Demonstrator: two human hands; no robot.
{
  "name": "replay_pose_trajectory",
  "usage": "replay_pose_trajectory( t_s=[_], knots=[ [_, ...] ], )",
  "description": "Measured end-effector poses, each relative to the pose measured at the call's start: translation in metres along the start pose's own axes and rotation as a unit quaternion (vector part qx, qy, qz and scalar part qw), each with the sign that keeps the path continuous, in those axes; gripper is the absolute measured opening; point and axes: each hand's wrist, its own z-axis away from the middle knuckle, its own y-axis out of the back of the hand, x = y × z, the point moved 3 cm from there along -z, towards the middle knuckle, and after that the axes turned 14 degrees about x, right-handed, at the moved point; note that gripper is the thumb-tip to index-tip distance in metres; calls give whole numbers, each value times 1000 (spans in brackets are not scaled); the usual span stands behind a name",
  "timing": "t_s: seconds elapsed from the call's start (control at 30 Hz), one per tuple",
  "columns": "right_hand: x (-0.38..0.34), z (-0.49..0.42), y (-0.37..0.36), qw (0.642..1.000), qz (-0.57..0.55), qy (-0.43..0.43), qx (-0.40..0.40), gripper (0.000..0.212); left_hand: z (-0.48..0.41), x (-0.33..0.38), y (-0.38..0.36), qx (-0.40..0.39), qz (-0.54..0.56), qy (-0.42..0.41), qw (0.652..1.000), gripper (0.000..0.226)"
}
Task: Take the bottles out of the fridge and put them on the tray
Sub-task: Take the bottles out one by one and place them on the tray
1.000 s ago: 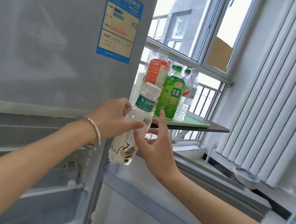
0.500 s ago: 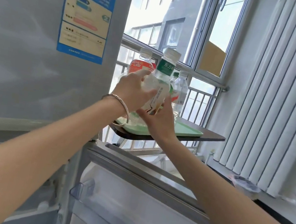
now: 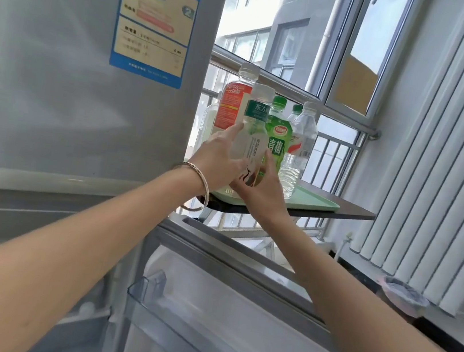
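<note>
Reaching past the grey fridge (image 3: 59, 74), the person's left hand (image 3: 218, 161) and right hand (image 3: 264, 192) loosely cup a clear white-capped bottle (image 3: 253, 136), fingers half open, upright over the green tray's (image 3: 313, 206) near corner. Four other bottles (image 3: 276, 134) stand just behind it.

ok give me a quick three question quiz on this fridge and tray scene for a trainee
1. True or false: both hands are on the white-capped bottle with the green neck label.
2. Which colour is the tray? A red, B pale green, C black.
3. Fill in: the bracelet is on the ___ wrist.

Key
1. True: the left hand and the right hand both hold it, low over the tray's near edge; whether its base touches is hidden.
2. B.
3. Left.
</note>
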Motion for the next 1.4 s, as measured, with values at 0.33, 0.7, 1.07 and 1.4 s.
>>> replay_pose_trajectory(
  t_s=[0.33, 0.7, 1.07, 1.4],
  knots=[
    [-83, 72, -43, 985, 33, 170, 7, 18, 42, -11, 92, 13, -164, -13, 986, 21],
    [-20, 245, -215, 932, 129, 13, -339, 50, 176, -206, 156, -156, -384, 163, 895, 35],
    [113, 268, -311, 799, 382, 26, -464, 71, 245, -329, 130, -191, -474, 222, 830, 73],
    [136, 290, -323, 788, 405, 59, -460, 58, 246, -355, 121, -196, -465, 242, 829, 71]
  ],
)
